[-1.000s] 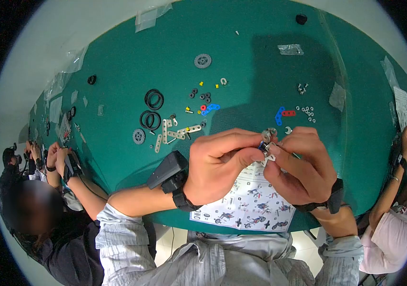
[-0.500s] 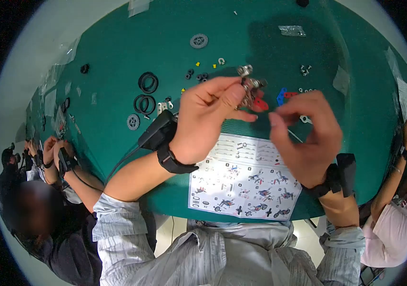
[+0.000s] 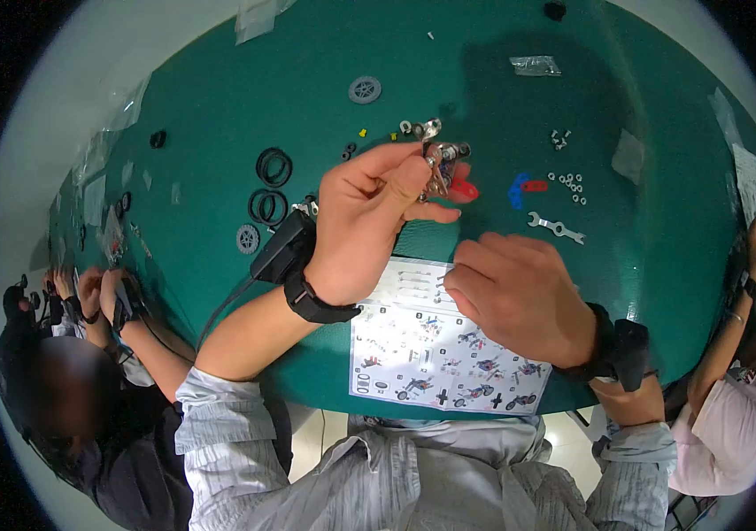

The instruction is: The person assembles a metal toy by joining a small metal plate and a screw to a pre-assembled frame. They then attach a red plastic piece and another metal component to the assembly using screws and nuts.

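My left hand [image 3: 365,212] is closed, thumb and fingers pinching a small assembly of shiny metal parts [image 3: 442,164] above the table. A red plastic piece [image 3: 464,188] sticks out of its lower right side. My right hand [image 3: 520,296] is closed, back turned up and fingers curled under, over the upper right part of the printed instruction sheet [image 3: 387,354]. Whatever those fingers hold, if anything, is hidden. Right of the assembly lie a blue plastic part [image 3: 517,190], a red plastic strip [image 3: 535,186] and a flat metal wrench [image 3: 557,227].
Several nuts [image 3: 575,186] and screws [image 3: 560,139] lie to the right. Black tyres [image 3: 273,166], a grey wheel [image 3: 365,89] and another grey wheel [image 3: 248,238] lie left and behind. A plastic bag [image 3: 536,65] is at the back. Other people's hands [image 3: 104,288] work at far left.
My right hand has moved left and down, its fingers curling in, uncovering the wrench and nuts. A thin rod seen below it earlier is out of sight. The left hand still holds the assembly.
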{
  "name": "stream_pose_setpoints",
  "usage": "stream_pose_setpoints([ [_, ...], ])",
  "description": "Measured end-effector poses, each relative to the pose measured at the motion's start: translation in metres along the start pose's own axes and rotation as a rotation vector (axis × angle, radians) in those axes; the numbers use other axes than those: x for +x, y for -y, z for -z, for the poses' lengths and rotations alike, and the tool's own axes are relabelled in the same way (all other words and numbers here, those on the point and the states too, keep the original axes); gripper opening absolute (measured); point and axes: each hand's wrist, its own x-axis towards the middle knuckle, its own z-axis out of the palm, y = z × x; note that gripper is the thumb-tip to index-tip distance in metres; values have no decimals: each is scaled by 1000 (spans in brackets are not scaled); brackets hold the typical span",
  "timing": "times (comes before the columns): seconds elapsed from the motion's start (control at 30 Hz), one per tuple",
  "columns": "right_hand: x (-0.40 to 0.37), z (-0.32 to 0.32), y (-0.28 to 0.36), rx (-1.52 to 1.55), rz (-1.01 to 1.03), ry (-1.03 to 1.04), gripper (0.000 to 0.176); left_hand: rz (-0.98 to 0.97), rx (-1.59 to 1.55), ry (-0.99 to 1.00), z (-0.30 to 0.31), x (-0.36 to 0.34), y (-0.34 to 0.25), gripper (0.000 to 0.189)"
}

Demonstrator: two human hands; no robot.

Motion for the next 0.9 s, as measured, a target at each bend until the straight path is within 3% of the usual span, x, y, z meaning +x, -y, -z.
stream_pose_setpoints([
  [0.17, 0, 1, -2, 41, -46, -43, 18, -5, -38, 99, 3, -2, 0, 42],
  [0.37, 2, 18, 4, 284, -123, -524, 28, -109, 3, 81, 4, -2, 4, 43],
  [0.47, 4, 25, 6, 395, -230, -574, 31, -137, 73, 95, 11, -7, 13, 43],
  [0.77, -6, 27, 14, 569, -225, -686, 30, -358, 152, 179, -5, -12, 3, 39],
  [0.9, -5, 24, 15, 543, -251, -683, 29, -361, 260, 173, -4, -13, 2, 36],
])
